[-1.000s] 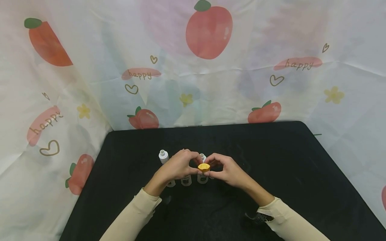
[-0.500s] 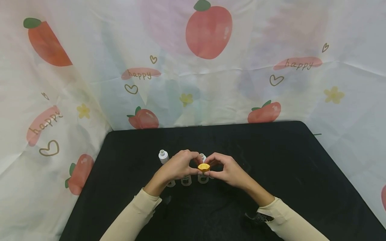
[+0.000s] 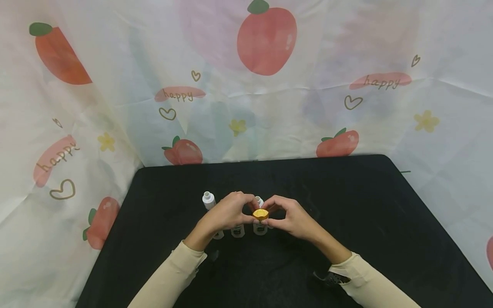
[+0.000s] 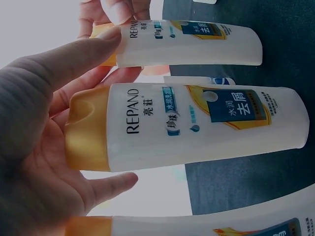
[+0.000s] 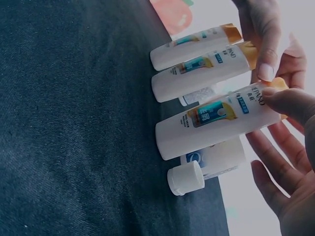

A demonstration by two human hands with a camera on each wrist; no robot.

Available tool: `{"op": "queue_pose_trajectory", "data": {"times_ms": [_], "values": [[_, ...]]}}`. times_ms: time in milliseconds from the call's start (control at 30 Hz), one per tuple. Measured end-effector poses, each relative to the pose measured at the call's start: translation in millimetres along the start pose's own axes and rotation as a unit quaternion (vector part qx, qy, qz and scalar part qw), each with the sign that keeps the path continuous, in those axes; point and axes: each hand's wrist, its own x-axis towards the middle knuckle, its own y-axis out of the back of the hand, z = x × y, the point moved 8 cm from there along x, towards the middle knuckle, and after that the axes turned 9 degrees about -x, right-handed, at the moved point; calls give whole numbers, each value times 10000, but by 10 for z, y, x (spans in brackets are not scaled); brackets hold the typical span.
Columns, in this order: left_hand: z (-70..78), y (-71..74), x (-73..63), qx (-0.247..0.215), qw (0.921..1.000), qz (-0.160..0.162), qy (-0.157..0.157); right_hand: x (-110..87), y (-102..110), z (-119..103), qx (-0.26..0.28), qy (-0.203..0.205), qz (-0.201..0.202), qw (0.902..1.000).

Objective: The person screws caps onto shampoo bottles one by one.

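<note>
Between both hands stands a white shampoo bottle [image 5: 216,115] with a gold cap [image 3: 260,214], the rightmost of three alike. My left hand [image 3: 230,210] pinches it at the cap and neck, thumb on the label side. From the other side my right hand [image 3: 289,217] pinches the same spot, its lower fingers spread in the right wrist view. To its left are the middle shampoo bottle [image 4: 197,120] and the third one [image 4: 261,226], both partly behind the left hand in the head view.
Behind the row stand uncapped white bottles [image 3: 208,199], partly hidden by the hands. A white cap [image 5: 186,178] sits on the black table [image 3: 346,205] beside one of them. A fruit-print cloth [image 3: 269,115] hangs along the back and sides.
The lower body of the held shampoo bottle has shifted very slightly to the right. Both hands keep their pinch and hardly move.
</note>
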Motion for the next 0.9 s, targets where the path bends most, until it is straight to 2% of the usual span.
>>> {"op": "queue_pose_trajectory", "data": {"times_ms": [267, 600, 767, 900], "values": [[15, 9, 0, -12, 9999, 52, -151, 7, 1, -31, -23, 71, -5, 10000], [2, 6, -17, -110, 9999, -24, -98, 10, 2, -16, -168, 191, -71, 9997], [-1, 83, -70, -294, 9996, 28, -17, 2, 8, -3, -193, 219, -130, 9995], [-18, 192, -142, -580, 9981, 201, 1, -3, 34, -10, -212, 291, -182, 9992]]}}
